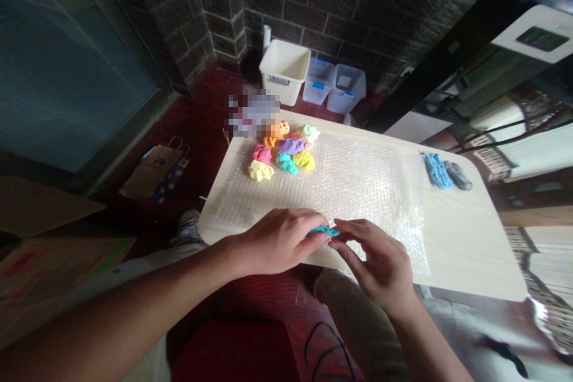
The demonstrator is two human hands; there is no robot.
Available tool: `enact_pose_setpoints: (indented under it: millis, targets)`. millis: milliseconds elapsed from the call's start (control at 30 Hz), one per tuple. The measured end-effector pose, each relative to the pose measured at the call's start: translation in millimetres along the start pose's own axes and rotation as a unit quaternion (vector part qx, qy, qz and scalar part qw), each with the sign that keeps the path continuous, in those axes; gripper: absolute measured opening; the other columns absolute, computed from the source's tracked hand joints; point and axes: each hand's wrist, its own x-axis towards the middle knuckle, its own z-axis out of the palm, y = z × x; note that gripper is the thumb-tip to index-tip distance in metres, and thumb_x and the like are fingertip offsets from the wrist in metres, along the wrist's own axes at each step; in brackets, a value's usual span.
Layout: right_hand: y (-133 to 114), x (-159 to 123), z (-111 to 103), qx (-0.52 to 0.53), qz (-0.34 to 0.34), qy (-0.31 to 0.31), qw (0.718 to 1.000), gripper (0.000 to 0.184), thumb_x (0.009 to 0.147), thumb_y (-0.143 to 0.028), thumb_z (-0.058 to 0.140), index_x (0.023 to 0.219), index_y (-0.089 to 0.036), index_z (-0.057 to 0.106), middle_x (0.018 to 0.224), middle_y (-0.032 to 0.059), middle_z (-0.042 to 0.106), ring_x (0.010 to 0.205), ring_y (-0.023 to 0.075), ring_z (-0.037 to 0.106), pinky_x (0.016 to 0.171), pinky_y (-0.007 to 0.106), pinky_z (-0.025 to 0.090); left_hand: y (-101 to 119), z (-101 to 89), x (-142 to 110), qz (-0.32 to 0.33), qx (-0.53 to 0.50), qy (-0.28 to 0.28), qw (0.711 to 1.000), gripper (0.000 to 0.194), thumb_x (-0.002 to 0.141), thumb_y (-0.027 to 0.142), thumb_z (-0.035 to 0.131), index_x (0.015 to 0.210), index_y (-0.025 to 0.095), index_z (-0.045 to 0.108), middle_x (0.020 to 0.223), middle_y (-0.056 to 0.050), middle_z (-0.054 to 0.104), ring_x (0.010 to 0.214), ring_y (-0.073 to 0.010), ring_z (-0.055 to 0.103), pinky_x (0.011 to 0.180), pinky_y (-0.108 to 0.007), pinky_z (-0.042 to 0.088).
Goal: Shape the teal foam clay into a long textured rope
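Note:
A small piece of teal modelling clay (324,230) is held between my two hands over the front edge of the bubble wrap (358,185). My left hand (282,242) is closed round it, with thumb and fingers pinching it and hiding part of it. My right hand (378,256) holds its right end between thumb and index finger. Beyond my hands, several soft lumps lie bunched together, among them a pink lump (261,154), a pale yellow lump (260,171), a purple lump (292,145), a turquoise lump (286,162) and a bright yellow lump (304,160).
On the right of the wooden table (478,239) lie a blue lump (437,171) and a grey lump (457,175). A white bin (284,74) and two clear boxes stand behind it by the brick wall. A paper bag (154,170) sits on the floor at left.

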Motion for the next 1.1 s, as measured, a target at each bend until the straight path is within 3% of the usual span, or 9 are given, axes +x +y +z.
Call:
enact_pose_setpoints:
  millis: [267,467,700,833,933,1100]
  targets:
    - [-4.5,5.6,0.2,-0.028,-0.028,0.013,0.999,0.021,0.093,-0.011,0.07,0.105,-0.025,0.08,0.087,0.0043,0.08,0.076,0.0194,0.076,0.067,0.031,0.062,0.4,-0.7,0.1,-0.005,-0.001,-0.004,1.0,0.025,0.107,0.03,0.046,0.094,0.018,0.064,0.088,-0.002,0.068,0.079,-0.0154,0.061,0.07,-0.029,0.039]
    - [-1.5,2.0,-2.6,-0.046,-0.033,0.006,0.998,0.017,0.093,-0.012,0.071,0.105,-0.023,0.077,0.09,0.0049,0.079,0.079,0.0196,0.076,0.069,0.03,0.061,-0.2,0.6,-0.8,-0.006,-0.043,0.006,0.999,0.022,0.102,0.036,0.058,0.115,0.018,0.062,0.104,-0.006,0.072,0.093,-0.0188,0.066,0.079,-0.029,0.045]
    - [-3.4,2.0,-1.7,-0.012,-0.038,0.002,0.999,0.04,0.092,-0.008,0.072,0.127,-0.027,0.073,0.099,0.0065,0.077,0.087,0.0218,0.074,0.075,0.034,0.061,-2.2,-0.6,2.4,0.011,-0.033,0.012,0.999,0.02,0.106,0.028,0.051,0.101,0.017,0.067,0.099,-0.006,0.07,0.092,-0.0179,0.065,0.079,-0.029,0.044]
    - [-5.6,4.6,-1.3,-0.019,-0.046,-0.004,0.999,0.03,0.094,-0.007,0.068,0.115,-0.027,0.078,0.094,0.0062,0.077,0.085,0.0212,0.074,0.071,0.033,0.061,-1.9,0.5,1.7,0.004,-0.012,-0.007,1.0,0.022,0.106,0.027,0.051,0.092,0.017,0.064,0.092,-0.004,0.067,0.084,-0.0161,0.062,0.074,-0.028,0.042]
    - [-3.2,3.5,-1.6,-0.036,-0.036,-0.007,0.999,0.023,0.095,-0.01,0.069,0.111,-0.025,0.077,0.092,0.0064,0.078,0.084,0.021,0.074,0.071,0.033,0.061,-1.3,1.6,0.9,0.003,-0.024,-0.008,1.0,0.017,0.105,0.03,0.054,0.101,0.016,0.063,0.095,-0.004,0.068,0.086,-0.0167,0.062,0.075,-0.028,0.042]
    - [1.3,1.5,-0.9,-0.026,-0.044,-0.015,0.999,0.033,0.095,-0.009,0.069,0.124,-0.023,0.072,0.1,0.0076,0.075,0.089,0.0207,0.073,0.076,0.034,0.061,-1.4,0.8,2.0,0.013,-0.05,-0.009,0.999,0.015,0.106,0.025,0.052,0.103,0.015,0.063,0.097,-0.005,0.069,0.09,-0.0169,0.063,0.077,-0.027,0.043]
